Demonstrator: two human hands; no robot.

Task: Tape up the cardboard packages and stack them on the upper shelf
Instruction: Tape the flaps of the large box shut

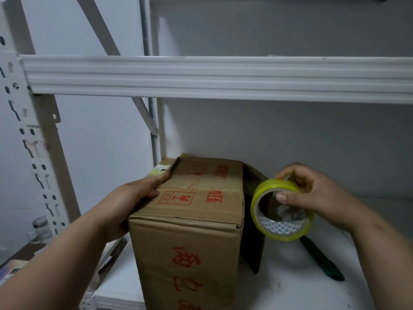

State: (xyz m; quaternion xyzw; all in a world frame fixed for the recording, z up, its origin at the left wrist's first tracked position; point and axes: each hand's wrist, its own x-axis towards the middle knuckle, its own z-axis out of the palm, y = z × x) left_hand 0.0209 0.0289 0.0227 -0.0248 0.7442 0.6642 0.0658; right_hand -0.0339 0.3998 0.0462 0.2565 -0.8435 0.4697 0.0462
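Note:
A brown cardboard box (196,220) with red printing stands on the white lower shelf (290,287). Its top flaps lie closed, and a side flap hangs open on its right. My left hand (136,193) rests on the box's top left edge, fingers stretched along it and thumb on the top face. My right hand (312,193) holds a roll of yellowish clear tape (282,210) just right of the box, thumb inside the core and fingers over the rim. The upper shelf's white beam (223,77) runs across the view above.
A dark green tool handle (321,259) lies on the shelf under my right hand. The white perforated upright (26,135) stands at the left, with a small glass jar (42,227) beyond it. A second cardboard piece (164,163) shows behind the box.

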